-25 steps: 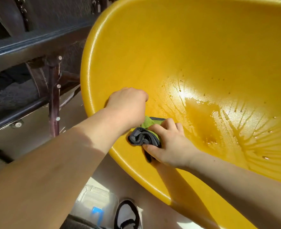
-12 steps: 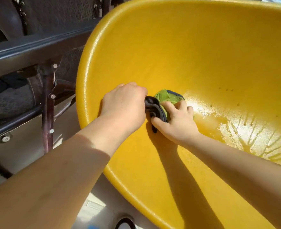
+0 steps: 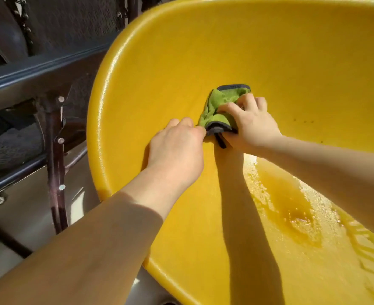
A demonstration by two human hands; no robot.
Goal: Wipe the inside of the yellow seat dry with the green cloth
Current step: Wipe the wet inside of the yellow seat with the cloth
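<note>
The yellow seat is a large glossy plastic shell that fills most of the view. A green cloth with a dark grey border lies bunched against its inner wall. My right hand is closed over the cloth's right side and presses it to the seat. My left hand rests on the wall just left of the cloth, fingers curled, with the fingertips touching the cloth's grey edge. A pool of water with wet streaks shines in the seat's lower right.
A dark metal frame with bolts and rails stands close to the seat's left rim. Grey floor shows below it. A few dark specks dot the seat wall right of my right hand.
Both hands and the cloth have moved from near the front rim up and farther into the seat. The cloth has spread out, showing more green. The water pool now lies below my right arm.
</note>
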